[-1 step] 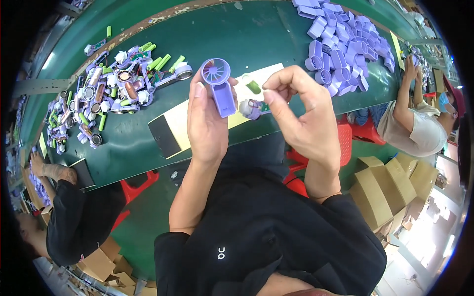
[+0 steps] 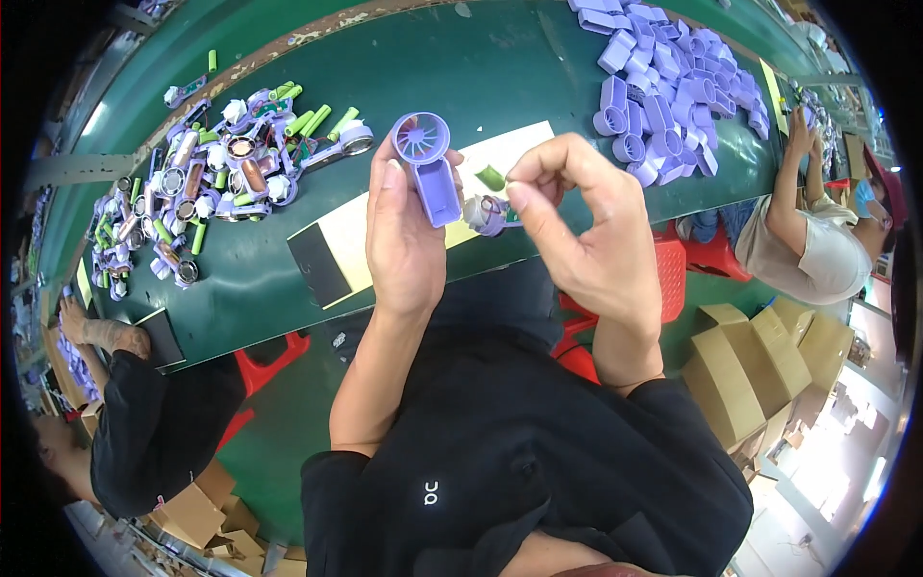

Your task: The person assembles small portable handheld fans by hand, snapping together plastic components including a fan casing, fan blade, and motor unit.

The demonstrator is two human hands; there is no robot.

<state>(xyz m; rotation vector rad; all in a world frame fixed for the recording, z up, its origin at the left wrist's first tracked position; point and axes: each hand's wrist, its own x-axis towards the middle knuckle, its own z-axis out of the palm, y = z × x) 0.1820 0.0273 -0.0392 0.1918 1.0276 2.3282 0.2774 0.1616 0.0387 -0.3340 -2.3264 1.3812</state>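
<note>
- Slightly leftward since the earlier frame, the right hand (image 2: pixel 591 226) has come nearer the purple casing (image 2: pixel 438 197); the green cylinder (image 2: pixel 491 178) beside its fingertips now sits a little lower and looks shorter from this angle.
- Hardly any shift shows in the left hand (image 2: pixel 406 255), which holds the casing with its fingers clamped around it, thumb on one side and the other fingertips showing past the far side.
- That casing is raised over the desk (image 2: pixel 423 72), its round, ribbed end away from the person and its long, hollow end toward them.
- On the right hand, the tips of thumb and index finger are together next to the cylinder's end; I cannot tell whether they are clamped on the cylinder or on something thin attached to it.
- Between the two hands, just below the cylinder, is a white and purple motor part (image 2: pixel 486 214); whether it hangs or is held is hidden.
- Beneath lies a pale yellow sheet (image 2: pixel 344 240) with a black end, set slantwise.
- Off to the left, a heap of purple frames (image 2: pixel 240 149) carries green cylinders and white pieces; far right, more purple shells (image 2: pixel 663 120) are piled.
- One co-worker (image 2: pixel 159 433) sits at the left, another (image 2: pixel 817 240) at the right.
</note>
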